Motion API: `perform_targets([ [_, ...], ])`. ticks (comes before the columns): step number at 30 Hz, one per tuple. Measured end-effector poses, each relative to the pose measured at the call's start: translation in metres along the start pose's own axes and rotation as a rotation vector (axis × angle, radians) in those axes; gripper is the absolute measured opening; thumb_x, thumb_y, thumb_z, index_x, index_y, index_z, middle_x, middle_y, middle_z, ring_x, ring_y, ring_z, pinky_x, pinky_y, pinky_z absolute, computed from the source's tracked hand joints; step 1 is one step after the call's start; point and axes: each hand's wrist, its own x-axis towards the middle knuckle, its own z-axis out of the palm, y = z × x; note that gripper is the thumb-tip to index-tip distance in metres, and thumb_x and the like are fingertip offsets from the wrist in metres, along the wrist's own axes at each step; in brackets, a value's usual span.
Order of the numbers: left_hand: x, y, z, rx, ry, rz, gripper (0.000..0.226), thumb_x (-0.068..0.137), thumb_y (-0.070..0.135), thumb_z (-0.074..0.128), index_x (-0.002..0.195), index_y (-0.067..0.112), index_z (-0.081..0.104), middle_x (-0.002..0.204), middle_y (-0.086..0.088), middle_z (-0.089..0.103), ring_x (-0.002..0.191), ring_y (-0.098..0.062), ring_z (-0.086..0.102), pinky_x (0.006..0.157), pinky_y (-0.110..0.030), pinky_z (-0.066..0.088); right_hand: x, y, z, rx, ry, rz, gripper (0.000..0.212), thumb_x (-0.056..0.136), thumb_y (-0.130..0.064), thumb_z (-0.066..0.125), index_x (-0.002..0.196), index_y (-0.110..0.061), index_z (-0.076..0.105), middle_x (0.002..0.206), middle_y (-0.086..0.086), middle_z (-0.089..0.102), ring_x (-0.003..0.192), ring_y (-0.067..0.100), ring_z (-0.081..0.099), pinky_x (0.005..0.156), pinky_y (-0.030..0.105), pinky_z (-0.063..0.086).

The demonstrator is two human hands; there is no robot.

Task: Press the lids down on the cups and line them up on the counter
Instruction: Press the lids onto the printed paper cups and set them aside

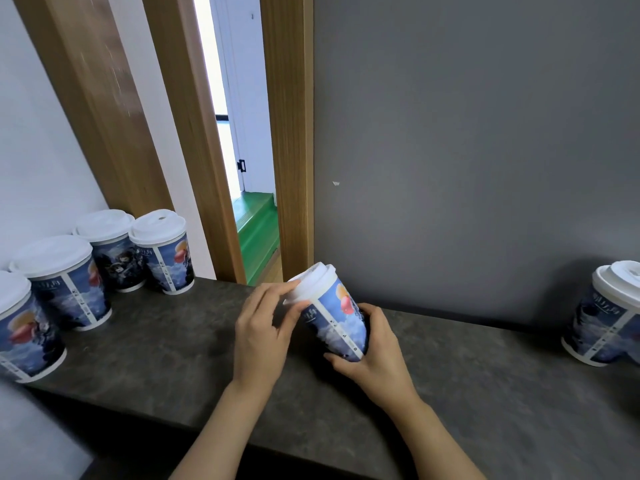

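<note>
A blue printed paper cup (334,322) with a white lid (313,284) is tilted to the left above the dark counter (166,358). My right hand (375,351) grips its lower body from the right. My left hand (263,327) has its fingers on the lid's rim. Several lidded cups of the same kind stand in a group at the left (65,282). Another lidded cup (606,317) stands at the far right, partly cut off by the frame edge.
A grey wall (467,150) rises behind the counter's right half. Wooden door frames (291,133) and an open gap with a green step lie behind the middle. The counter's front edge runs diagonally below my forearms.
</note>
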Motion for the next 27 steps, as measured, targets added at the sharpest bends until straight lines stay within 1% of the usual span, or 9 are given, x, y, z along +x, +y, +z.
perform_targets([
  [2, 0.009, 0.011, 0.001, 0.043, -0.043, 0.030, 0.037, 0.093, 0.045, 0.056, 0.111, 0.015, 0.067, 0.106, 0.003, 0.067, 0.100, -0.004, 0.057, 0.083, -0.020, 0.048, 0.001, 0.001, -0.001, 0.068, 0.025, 0.026, 0.066, 0.059, -0.037, 0.086, 0.108, -0.049, 0.043, 0.107, -0.025, 0.061, 0.099, 0.001, 0.064, 0.076, 0.020, 0.056],
  [5, 0.018, 0.021, 0.002, 0.032, -0.136, 0.093, 0.037, 0.091, 0.033, 0.059, 0.126, 0.024, 0.061, 0.118, 0.009, 0.064, 0.109, 0.002, 0.052, 0.092, -0.029, 0.046, 0.001, -0.001, -0.004, 0.184, 0.044, 0.044, 0.060, 0.060, -0.029, 0.084, 0.105, -0.045, 0.047, 0.101, -0.021, 0.065, 0.091, 0.005, 0.069, 0.069, 0.017, 0.054],
  [8, 0.023, 0.024, -0.001, -0.055, -0.182, 0.051, 0.039, 0.094, 0.033, 0.055, 0.133, 0.035, 0.051, 0.128, 0.027, 0.051, 0.121, 0.013, 0.043, 0.099, -0.034, 0.045, 0.000, -0.004, -0.006, 0.351, 0.015, 0.066, 0.058, 0.062, -0.029, 0.083, 0.111, -0.038, 0.054, 0.104, -0.013, 0.070, 0.092, 0.011, 0.071, 0.071, 0.020, 0.055],
  [11, 0.035, 0.027, -0.005, -0.074, -0.190, 0.018, 0.035, 0.095, 0.036, 0.055, 0.129, 0.043, 0.051, 0.119, 0.028, 0.053, 0.114, 0.013, 0.046, 0.094, -0.037, 0.049, 0.002, -0.005, -0.005, 0.535, -0.044, 0.116, 0.062, 0.062, -0.031, 0.082, 0.120, -0.022, 0.060, 0.108, 0.000, 0.074, 0.096, 0.019, 0.072, 0.076, 0.026, 0.056],
  [16, 0.050, 0.041, -0.001, -0.033, -0.194, 0.040, 0.030, 0.094, 0.029, 0.059, 0.123, 0.024, 0.066, 0.108, 0.014, 0.063, 0.100, -0.007, 0.058, 0.086, -0.044, 0.051, 0.004, -0.005, -0.005, 0.694, -0.065, 0.165, 0.062, 0.061, -0.031, 0.080, 0.117, -0.010, 0.064, 0.107, 0.007, 0.075, 0.096, 0.020, 0.072, 0.079, 0.027, 0.056],
  [19, 0.057, 0.048, 0.007, 0.045, -0.220, -0.011, 0.028, 0.096, 0.026, 0.059, 0.122, 0.019, 0.066, 0.105, 0.005, 0.067, 0.097, -0.016, 0.059, 0.086, -0.045, 0.050, 0.006, -0.006, -0.005, 0.796, -0.083, 0.205, 0.064, 0.063, -0.031, 0.075, 0.120, -0.006, 0.063, 0.110, 0.015, 0.073, 0.098, 0.028, 0.071, 0.081, 0.034, 0.057],
  [22, 0.060, 0.051, 0.012, 0.111, -0.217, -0.079, 0.027, 0.097, 0.026, 0.057, 0.120, 0.017, 0.068, 0.103, 0.000, 0.067, 0.096, -0.021, 0.059, 0.086, -0.046, 0.049, 0.007, -0.007, -0.005, 0.940, -0.171, 0.262, 0.068, 0.068, -0.030, 0.073, 0.130, -0.006, 0.057, 0.117, 0.022, 0.068, 0.094, 0.032, 0.068, 0.070, 0.043, 0.057],
  [24, 0.060, 0.050, 0.013, 0.120, -0.223, -0.121, 0.026, 0.098, 0.028, 0.056, 0.119, 0.017, 0.069, 0.104, -0.001, 0.068, 0.097, -0.023, 0.060, 0.087, -0.046, 0.049, 0.007, -0.007, -0.006, 0.978, -0.207, 0.271, 0.070, 0.070, -0.030, 0.073, 0.134, -0.010, 0.055, 0.120, 0.021, 0.067, 0.094, 0.032, 0.068, 0.062, 0.042, 0.056],
  [27, 0.059, 0.049, 0.012, 0.125, -0.222, -0.136, 0.026, 0.098, 0.028, 0.056, 0.118, 0.017, 0.069, 0.103, -0.002, 0.068, 0.096, -0.024, 0.061, 0.086, -0.047, 0.049, 0.007, -0.007, -0.008, 0.975, -0.218, 0.271, 0.071, 0.069, -0.030, 0.075, 0.136, -0.014, 0.055, 0.123, 0.020, 0.066, 0.096, 0.033, 0.069, 0.062, 0.041, 0.056],
])
